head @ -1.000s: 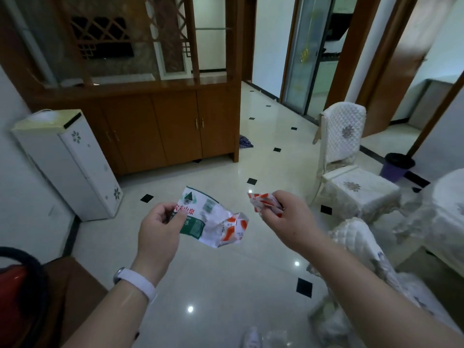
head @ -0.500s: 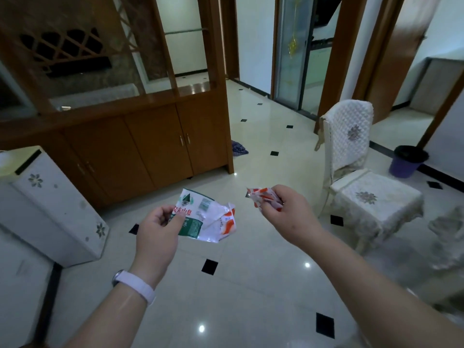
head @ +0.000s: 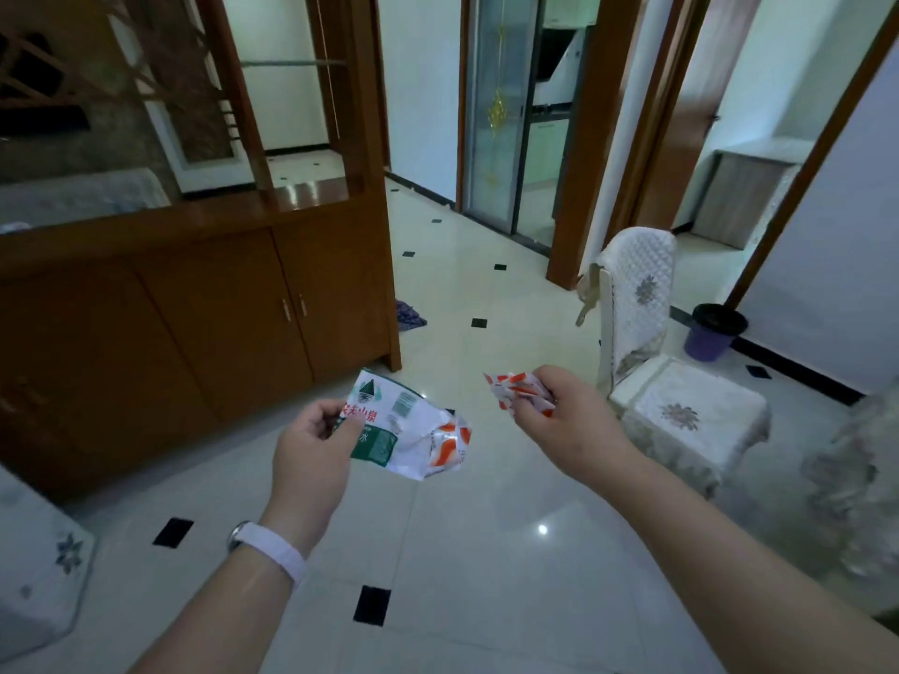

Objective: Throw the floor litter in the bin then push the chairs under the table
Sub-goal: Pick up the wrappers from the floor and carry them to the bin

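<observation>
My left hand [head: 311, 449] pinches a crumpled white and green wrapper [head: 404, 425] with orange marks, held out over the tiled floor. My right hand [head: 564, 420] grips a smaller crumpled red and white wrapper [head: 511, 389]. A purple bin [head: 711, 333] with a black liner stands on the floor at the right by the wall, behind a white covered chair [head: 681, 406]. That chair stands out on the floor, turned away from the cloth-covered table edge [head: 871, 459] at the far right.
A brown wooden cabinet [head: 194, 323] runs along the left, with a dark cloth [head: 407, 314] on the floor beside its end. A white flower-patterned appliance [head: 39, 566] stands at the lower left. A glass sliding door [head: 506, 114] and an open doorway lie ahead.
The view has swung right and moved forward: the white appliance slid toward the left edge, the chair and bin came nearer. Both hands keep hold of their wrappers.
</observation>
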The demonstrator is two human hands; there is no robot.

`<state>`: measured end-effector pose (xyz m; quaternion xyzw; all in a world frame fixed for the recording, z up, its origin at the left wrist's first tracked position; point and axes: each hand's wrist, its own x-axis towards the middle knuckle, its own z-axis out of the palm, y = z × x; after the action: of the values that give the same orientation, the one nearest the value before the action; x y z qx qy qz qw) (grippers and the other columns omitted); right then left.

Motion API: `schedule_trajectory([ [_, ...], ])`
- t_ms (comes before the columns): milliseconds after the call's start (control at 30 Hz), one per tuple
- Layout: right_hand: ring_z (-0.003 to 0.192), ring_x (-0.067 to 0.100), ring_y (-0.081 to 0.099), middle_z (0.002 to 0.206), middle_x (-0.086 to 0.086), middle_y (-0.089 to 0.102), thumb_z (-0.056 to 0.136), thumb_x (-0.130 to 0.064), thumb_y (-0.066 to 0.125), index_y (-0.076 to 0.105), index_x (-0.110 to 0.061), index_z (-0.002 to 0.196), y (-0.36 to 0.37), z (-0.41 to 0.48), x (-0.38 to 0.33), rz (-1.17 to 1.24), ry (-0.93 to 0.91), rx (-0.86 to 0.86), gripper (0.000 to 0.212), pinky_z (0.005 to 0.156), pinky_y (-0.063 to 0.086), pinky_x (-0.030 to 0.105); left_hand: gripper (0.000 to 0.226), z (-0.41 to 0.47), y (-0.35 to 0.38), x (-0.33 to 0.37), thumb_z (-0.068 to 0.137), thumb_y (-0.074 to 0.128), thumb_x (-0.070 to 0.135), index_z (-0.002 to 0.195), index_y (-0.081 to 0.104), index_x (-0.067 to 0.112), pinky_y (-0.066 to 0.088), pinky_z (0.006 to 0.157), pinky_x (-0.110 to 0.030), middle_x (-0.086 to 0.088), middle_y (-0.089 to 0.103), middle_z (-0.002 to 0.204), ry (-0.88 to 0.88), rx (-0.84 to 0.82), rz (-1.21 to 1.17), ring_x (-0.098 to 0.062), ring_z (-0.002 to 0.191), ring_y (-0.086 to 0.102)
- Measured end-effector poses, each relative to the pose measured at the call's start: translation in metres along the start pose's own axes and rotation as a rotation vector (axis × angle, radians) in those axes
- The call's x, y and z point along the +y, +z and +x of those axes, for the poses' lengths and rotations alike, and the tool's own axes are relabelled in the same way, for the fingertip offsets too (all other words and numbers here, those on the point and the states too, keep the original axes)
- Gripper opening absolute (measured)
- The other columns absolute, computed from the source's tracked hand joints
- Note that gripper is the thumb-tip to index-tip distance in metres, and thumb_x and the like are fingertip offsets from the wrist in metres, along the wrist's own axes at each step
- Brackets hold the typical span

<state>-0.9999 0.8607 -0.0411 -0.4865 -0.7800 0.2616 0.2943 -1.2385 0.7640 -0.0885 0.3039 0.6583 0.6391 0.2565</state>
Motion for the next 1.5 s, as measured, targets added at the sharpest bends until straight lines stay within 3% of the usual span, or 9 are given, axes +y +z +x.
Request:
schedule_trajectory([
  [233,0.056,0.008,0.04,0.065,-0.005,0.044,0.09,-0.021,0.059,0.039,-0.025,0.064,0.055,0.092,-0.065,-0.04,0.005,0.088,0.033,0.05,0.029,0.023,0.014,0.141,-0.022,0.014,0.092,0.064,0.005,0.085,0.067,0.016,0.053,0.067,-0.034,0.0,0.074,0.08,0.045,-0.119,-0.057,-0.022,0.078,0.068],
  [333,0.055,0.008,0.038,0.064,-0.006,0.042,0.09,-0.02,0.058,0.038,-0.025,0.064,0.072,0.122,-0.07,-0.025,0.038,0.104,0.033,0.052,0.03,0.026,0.009,0.188,-0.021,0.013,0.092,0.065,0.008,0.088,0.068,0.015,0.056,0.075,-0.046,-0.004,0.075,0.087,0.049,-0.176,-0.04,-0.03,0.085,0.071],
  [433,0.052,0.005,0.039,0.06,-0.006,0.039,0.089,-0.019,0.057,0.037,-0.025,0.063,0.084,0.151,-0.065,-0.046,0.084,0.122,0.033,0.048,0.026,0.02,0.008,0.224,-0.012,0.009,0.093,0.064,0.008,0.089,0.068,0.014,0.057,0.075,-0.044,-0.003,0.075,0.086,0.038,-0.212,-0.047,-0.029,0.085,0.072],
  [600,0.055,0.006,0.04,0.062,-0.006,0.041,0.088,-0.019,0.059,0.038,-0.026,0.063,0.098,0.212,-0.046,-0.055,0.112,0.153,0.034,0.048,0.028,0.021,0.008,0.286,0.02,-0.004,0.093,0.063,0.007,0.088,0.067,0.012,0.056,0.069,-0.036,-0.001,0.076,0.084,0.001,-0.238,-0.049,-0.025,0.083,0.072],
  [733,0.057,0.008,0.04,0.062,-0.007,0.043,0.089,-0.021,0.061,0.038,-0.027,0.062,0.114,0.275,-0.017,-0.007,0.152,0.156,0.036,0.053,0.031,0.029,0.008,0.339,0.058,-0.015,0.093,0.063,0.008,0.089,0.067,0.013,0.058,0.074,-0.044,-0.003,0.076,0.087,-0.033,-0.266,-0.018,-0.027,0.085,0.073],
  [867,0.054,0.006,0.039,0.062,-0.007,0.043,0.089,-0.024,0.059,0.038,-0.026,0.063,0.119,0.348,0.014,0.069,0.187,0.143,0.033,0.05,0.028,0.022,0.005,0.404,0.107,-0.017,0.093,0.064,0.008,0.09,0.067,0.01,0.058,0.079,-0.049,-0.007,0.076,0.089,-0.047,-0.27,0.01,-0.033,0.089,0.072],
  [1100,0.057,0.006,0.042,0.065,-0.004,0.045,0.09,-0.023,0.058,0.042,-0.02,0.067,0.08,0.471,0.066,0.022,0.209,0.207,0.028,0.05,0.034,0.017,0.009,0.505,0.213,0.009,0.094,0.064,0.01,0.088,0.067,0.015,0.056,0.062,-0.028,-0.001,0.076,0.088,0.046,-0.33,0.072,-0.017,0.079,0.073],
  [1300,0.055,0.008,0.038,0.064,-0.001,0.045,0.09,-0.025,0.061,0.042,-0.016,0.067,0.065,0.536,0.095,-0.026,0.242,0.252,0.03,0.048,0.028,0.022,0.005,0.568,0.277,0.007,0.093,0.065,0.012,0.09,0.068,0.014,0.059,0.078,-0.045,-0.003,0.075,0.09,0.029,-0.404,0.065,-0.025,0.088,0.072],
  [1500,0.064,0.019,0.049,0.071,0.005,0.055,0.09,-0.027,0.059,0.051,-0.013,0.075,0.075,0.604,0.111,-0.062,0.325,0.292,0.022,0.055,0.036,0.031,0.013,0.65,0.324,-0.005,0.092,0.065,0.005,0.085,0.066,0.016,0.051,0.062,-0.019,-0.002,0.073,0.086,0.06,-0.458,0.019,-0.018,0.079,0.067],
])
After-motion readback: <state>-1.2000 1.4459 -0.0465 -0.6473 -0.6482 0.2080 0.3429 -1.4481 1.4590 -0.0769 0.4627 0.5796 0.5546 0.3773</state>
